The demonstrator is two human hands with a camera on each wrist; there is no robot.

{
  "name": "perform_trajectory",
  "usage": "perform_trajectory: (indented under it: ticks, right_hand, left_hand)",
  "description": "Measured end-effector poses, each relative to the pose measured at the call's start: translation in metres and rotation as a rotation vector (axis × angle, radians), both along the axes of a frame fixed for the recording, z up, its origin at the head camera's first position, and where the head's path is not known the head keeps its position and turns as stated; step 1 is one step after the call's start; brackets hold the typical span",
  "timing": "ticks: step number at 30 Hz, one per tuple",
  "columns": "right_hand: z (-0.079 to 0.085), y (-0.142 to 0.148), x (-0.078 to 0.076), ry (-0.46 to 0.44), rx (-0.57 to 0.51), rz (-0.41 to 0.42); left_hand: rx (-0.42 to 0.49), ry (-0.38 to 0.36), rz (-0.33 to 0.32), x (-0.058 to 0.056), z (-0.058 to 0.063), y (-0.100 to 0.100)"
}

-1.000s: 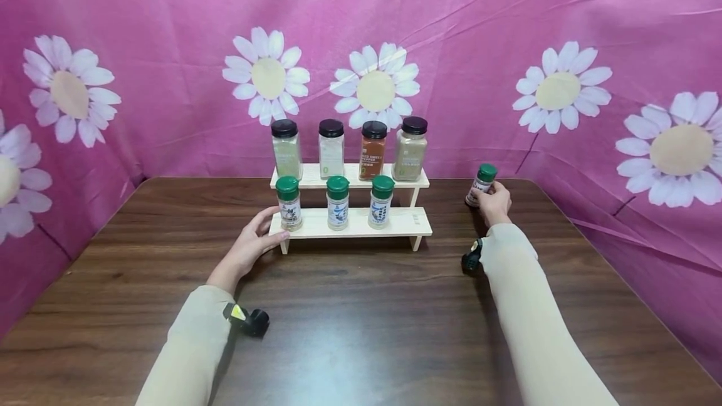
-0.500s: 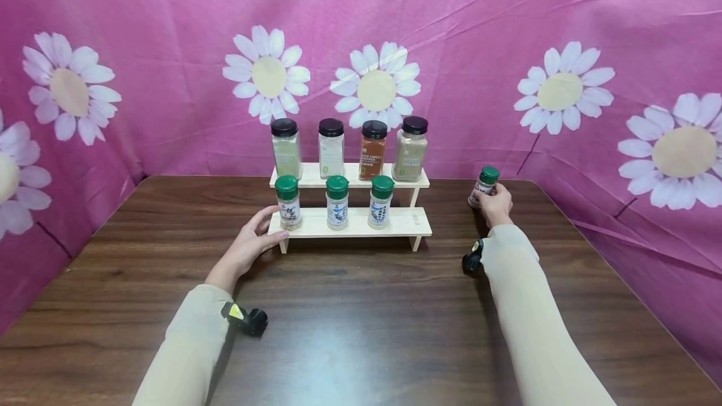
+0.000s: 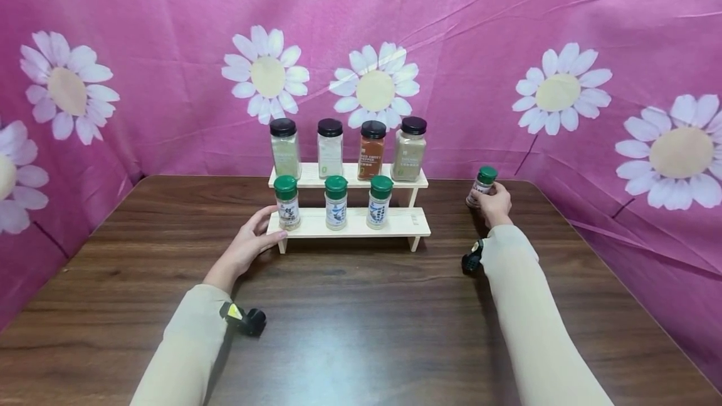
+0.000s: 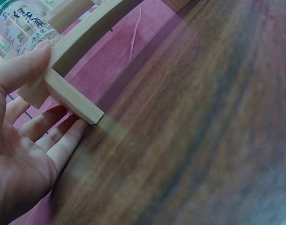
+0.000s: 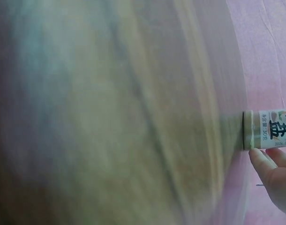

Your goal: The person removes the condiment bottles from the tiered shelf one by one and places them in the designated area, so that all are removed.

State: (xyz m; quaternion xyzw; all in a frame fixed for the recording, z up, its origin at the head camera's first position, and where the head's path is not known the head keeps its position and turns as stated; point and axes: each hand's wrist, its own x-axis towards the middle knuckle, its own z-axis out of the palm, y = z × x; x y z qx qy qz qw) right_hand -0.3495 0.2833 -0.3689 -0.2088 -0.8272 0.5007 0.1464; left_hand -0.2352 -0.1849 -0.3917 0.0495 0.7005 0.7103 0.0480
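Observation:
My left hand holds the left end of a two-tier wooden spice rack. In the left wrist view its thumb lies on the lower shelf beside a labelled jar, with the other fingers below, by the rack's leg. At the right, my right hand grips a small green-capped spice jar around its side. That jar's label shows in the right wrist view, its base at the tabletop. Three green-capped jars stand on the lower shelf.
On the upper shelf stand several taller black-capped jars, among them a red pepper jar. The brown wooden table runs back to a pink cloth with printed daisies. A black wrist camera sits at each sleeve.
The right hand and its jar shift very slightly right, then a touch back left. The left hand stays on the rack, and the jars there keep their places.

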Motion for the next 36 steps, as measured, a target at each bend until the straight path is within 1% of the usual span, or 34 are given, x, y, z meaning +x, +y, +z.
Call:
perform_trajectory:
  ticks: [7, 12, 15, 20, 22, 23, 24, 27, 30, 31, 33, 34, 36]
  right_hand:
    - [0.01, 0.005, 0.011, 0.034, -0.038, 0.096]
    - [0.016, 0.009, 0.021, 0.066, 0.0, 0.18]
    - [0.016, 0.011, 0.028, 0.071, 0.018, 0.218]
    - [0.019, 0.014, 0.044, 0.089, 0.016, 0.247]
    - [0.022, 0.016, 0.051, 0.097, 0.002, 0.263]
    - [0.023, 0.017, 0.054, 0.106, -0.005, 0.284]
    - [0.022, 0.018, 0.055, 0.109, -0.027, 0.282]
    - [0.028, 0.017, 0.065, 0.116, -0.037, 0.314]
    - [0.033, 0.011, 0.076, 0.15, -0.038, 0.353]
    - [0.032, 0.011, 0.078, 0.182, -0.051, 0.378]
    - [0.032, 0.007, 0.082, 0.224, -0.045, 0.418]
    - [0.031, 0.007, 0.082, 0.248, -0.051, 0.445]
    - [0.024, 0.008, 0.077, 0.307, -0.081, 0.491]
  left_hand:
    - [0.0, -0.001, -0.005, 0.0, 0.0, 0.0]
    - [0.013, 0.007, -0.011, -0.001, 0.0, -0.001]
    - [0.015, 0.004, -0.009, -0.002, -0.001, -0.002]
    - [0.012, 0.006, -0.011, -0.002, -0.002, -0.002]
    - [0.011, 0.015, -0.014, -0.002, -0.002, -0.002]
    - [0.011, 0.019, -0.013, -0.002, -0.002, -0.002]
    - [0.012, 0.021, -0.012, -0.002, -0.003, -0.002]
    - [0.011, 0.027, -0.013, -0.002, -0.003, -0.002]
    - [0.009, 0.027, -0.012, -0.002, -0.004, -0.002]
    - [0.009, 0.027, -0.014, -0.002, -0.003, -0.002]
    - [0.01, 0.026, -0.016, -0.002, -0.003, -0.002]
    - [0.011, 0.027, -0.017, -0.001, -0.003, -0.002]
    - [0.012, 0.031, -0.018, -0.001, -0.002, -0.002]
